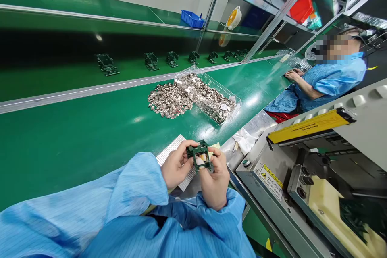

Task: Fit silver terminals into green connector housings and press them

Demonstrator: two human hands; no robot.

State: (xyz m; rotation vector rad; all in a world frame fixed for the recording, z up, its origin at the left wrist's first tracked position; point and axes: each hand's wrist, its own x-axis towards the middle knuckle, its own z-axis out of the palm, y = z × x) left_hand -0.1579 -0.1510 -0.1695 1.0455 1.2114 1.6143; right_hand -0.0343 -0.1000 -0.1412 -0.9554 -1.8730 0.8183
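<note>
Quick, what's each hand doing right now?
Left hand: closed, holding the green fixture.
Right hand: closed, holding the same fixture.

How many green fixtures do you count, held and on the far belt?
Held: 1 green fixture
On the far belt: 8 green fixtures
Total: 9, though the farthest ones nearly merge, so that count is less certain.

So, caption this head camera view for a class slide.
Left hand and right hand hold a green fixture above a green conveyor belt.
</note>
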